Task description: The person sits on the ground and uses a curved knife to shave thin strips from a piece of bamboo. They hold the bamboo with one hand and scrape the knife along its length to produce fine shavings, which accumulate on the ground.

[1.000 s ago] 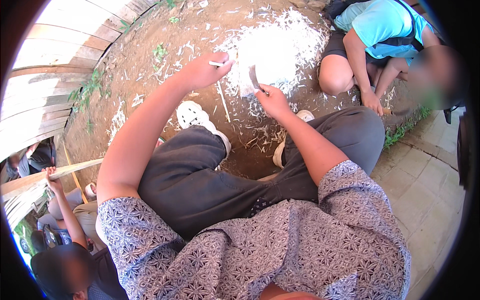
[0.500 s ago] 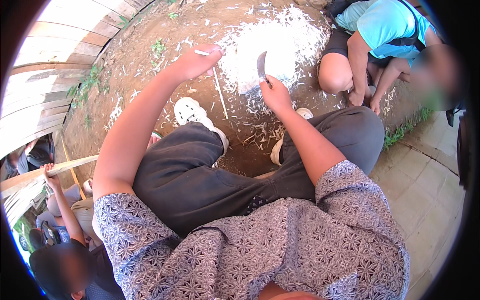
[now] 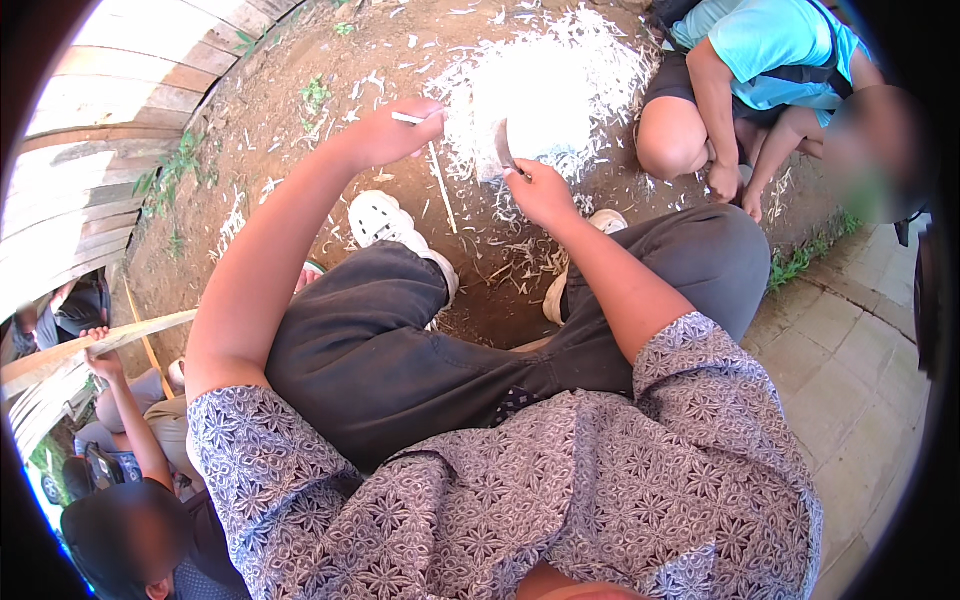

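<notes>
My left hand [image 3: 398, 136] is closed around a thin pale stick [image 3: 407, 118], whose end shows above the fingers. Below that hand a long narrow pale strip [image 3: 442, 188] slants over the soil; whether it is separate from the held stick I cannot tell. To the right, my right hand [image 3: 543, 193] grips a knife with a curved blade [image 3: 501, 143] pointing up and away from me. The two hands are apart. Beyond them spreads a bright heap of white shavings [image 3: 590, 80], its middle washed out by sunlight.
At the far right a person in a turquoise shirt [image 3: 765, 50] crouches with hands near the ground. A board wall [image 3: 120, 120] runs along the left. Lower left, another person's hand [image 3: 98, 350] holds a long board [image 3: 150, 328]. My white clogs [image 3: 385, 222] rest on soil; paving [image 3: 840, 370] lies right.
My right hand and the knife have moved slightly nearer and left, with the blade tilting further left. My left hand has lowered a little, still holding the stick.
</notes>
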Tool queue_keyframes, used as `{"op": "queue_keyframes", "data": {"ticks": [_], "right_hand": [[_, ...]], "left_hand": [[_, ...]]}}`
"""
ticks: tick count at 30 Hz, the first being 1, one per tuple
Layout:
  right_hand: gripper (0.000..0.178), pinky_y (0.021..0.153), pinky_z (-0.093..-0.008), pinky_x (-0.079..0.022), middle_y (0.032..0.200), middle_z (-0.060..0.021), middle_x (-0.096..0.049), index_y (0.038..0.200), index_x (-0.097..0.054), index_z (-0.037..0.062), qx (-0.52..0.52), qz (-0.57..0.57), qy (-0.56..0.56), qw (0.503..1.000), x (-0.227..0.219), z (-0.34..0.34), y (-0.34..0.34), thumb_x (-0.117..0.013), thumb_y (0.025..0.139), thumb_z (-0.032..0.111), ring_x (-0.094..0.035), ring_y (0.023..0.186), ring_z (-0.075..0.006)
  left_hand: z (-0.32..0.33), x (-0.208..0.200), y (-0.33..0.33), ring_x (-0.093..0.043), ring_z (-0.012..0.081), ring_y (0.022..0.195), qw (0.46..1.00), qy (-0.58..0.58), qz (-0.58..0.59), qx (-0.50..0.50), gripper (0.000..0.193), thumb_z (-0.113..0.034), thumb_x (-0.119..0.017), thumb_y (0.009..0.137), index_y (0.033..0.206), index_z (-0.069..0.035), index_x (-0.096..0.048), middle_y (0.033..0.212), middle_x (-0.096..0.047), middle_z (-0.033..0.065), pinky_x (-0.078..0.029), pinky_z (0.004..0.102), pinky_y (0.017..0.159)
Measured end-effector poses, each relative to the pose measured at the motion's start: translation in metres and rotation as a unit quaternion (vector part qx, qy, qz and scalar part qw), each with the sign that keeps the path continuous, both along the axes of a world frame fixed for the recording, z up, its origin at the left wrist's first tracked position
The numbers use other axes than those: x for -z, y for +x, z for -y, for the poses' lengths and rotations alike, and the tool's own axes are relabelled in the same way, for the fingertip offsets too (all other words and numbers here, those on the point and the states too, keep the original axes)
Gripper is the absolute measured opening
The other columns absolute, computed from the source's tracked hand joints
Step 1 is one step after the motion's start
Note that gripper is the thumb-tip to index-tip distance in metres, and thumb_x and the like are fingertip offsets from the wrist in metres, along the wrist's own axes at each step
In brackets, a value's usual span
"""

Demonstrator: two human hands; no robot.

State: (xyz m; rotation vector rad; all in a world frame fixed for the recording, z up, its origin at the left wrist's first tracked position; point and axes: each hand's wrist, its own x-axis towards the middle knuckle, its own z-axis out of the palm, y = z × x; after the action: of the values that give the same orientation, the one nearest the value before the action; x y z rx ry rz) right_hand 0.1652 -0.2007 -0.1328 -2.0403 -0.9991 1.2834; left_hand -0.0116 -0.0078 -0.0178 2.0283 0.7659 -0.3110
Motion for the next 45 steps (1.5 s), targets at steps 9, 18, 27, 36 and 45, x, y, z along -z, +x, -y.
{"op": "queue_keyframes", "data": {"ticks": [9,18,27,36,45], "right_hand": [[0.037,0.061,-0.0305,-0.048,0.072,-0.0008,-0.063,0.126,-0.071,0.0069,0.059,-0.215,0.03,0.974,-0.042,-0.005,-0.004,-0.061,0.101,0.032,-0.058,0.061,-0.0114],[0.039,0.068,-0.0372,-0.047,0.072,-0.0053,-0.064,0.124,-0.072,0.0095,0.003,0.063,0.044,0.997,0.018,0.002,0.002,-0.06,0.099,0.037,-0.059,0.067,-0.0205],[0.034,0.069,-0.0349,-0.049,0.072,-0.0057,-0.065,0.115,-0.072,0.0077,0.015,-0.096,0.076,0.992,-0.031,-0.01,-0.013,-0.061,0.099,0.035,-0.061,0.069,-0.017],[0.043,0.095,-0.0428,-0.053,0.115,-0.0209,-0.073,0.128,-0.07,0.0098,-0.009,0.125,-0.025,0.992,0.022,0.009,0.011,-0.066,0.094,0.037,-0.07,0.109,-0.0363],[0.044,0.094,-0.0444,-0.053,0.112,-0.0191,-0.073,0.127,-0.069,0.0055,-0.01,0.149,0.015,0.989,0.013,0.011,0.001,-0.064,0.094,0.035,-0.069,0.107,-0.037]], "left_hand": [[-0.003,0.013,-0.002,-0.053,0.0171,0.069,0.999,0.011,0.028,-0.013,0.039,-0.04,-0.039,0.108,0.097,-0.006,-0.055,0.073,-0.054,0.0049,-0.045,0.0374,0.068],[-0.003,0.01,-0.002,-0.053,0.015,0.07,1.0,0.004,0.011,-0.006,0.039,-0.041,-0.041,0.107,0.106,-0.007,-0.06,0.076,-0.056,0.0041,-0.045,0.0353,0.069],[-0.002,0.012,-0.003,-0.056,0.0208,0.076,0.999,0.013,0.042,-0.009,0.038,-0.038,-0.044,0.105,0.095,-0.004,-0.058,0.081,-0.059,0.0092,-0.047,0.0392,0.076],[-0.001,0.008,-0.002,-0.058,0.0185,0.07,0.999,0.027,0.018,-0.012,0.045,-0.041,-0.042,0.108,0.089,-0.002,-0.054,0.077,-0.056,0.0083,-0.048,0.0387,0.07],[0.005,0.026,0.002,-0.061,0.027,0.078,0.991,0.108,0.073,-0.04,0.045,-0.042,-0.04,0.107,0.098,-0.002,-0.061,0.083,-0.065,0.0128,-0.049,0.0429,0.077]]}}
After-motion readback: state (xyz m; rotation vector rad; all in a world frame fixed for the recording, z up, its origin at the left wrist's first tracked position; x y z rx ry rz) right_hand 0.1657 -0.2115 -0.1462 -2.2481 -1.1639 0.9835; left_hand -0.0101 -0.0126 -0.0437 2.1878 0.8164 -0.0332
